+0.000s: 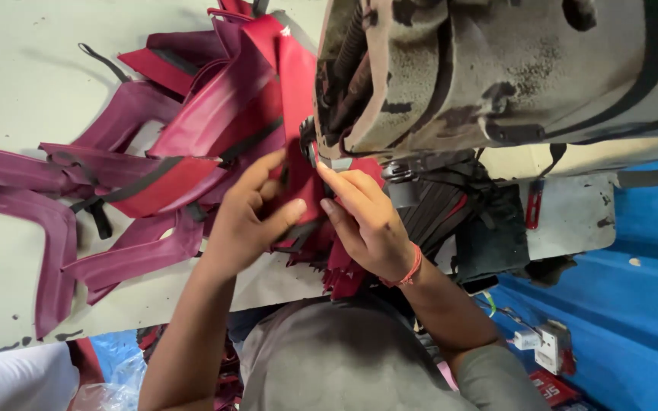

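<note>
A worker fed a red, strap-shaped piece of coated fabric under the worn, grey-painted head of an industrial sewing machine, both bare hands closed on the piece just in front of the needle area. The left hand pinched the fabric between thumb and curled fingers, seemingly to keep it flat and taut as it met the machine; the right hand, a red thread bracelet at its wrist, pressed its extended fingers against the red piece right below the machine head, apparently steering the edge. To the left of the machine, a loose heap of maroon and red padded straps with black webbing lay spread over the pale worktable, within easy reach. Right of the machine, a bundle of black webbing strips hung beside the blue surface below.
</note>
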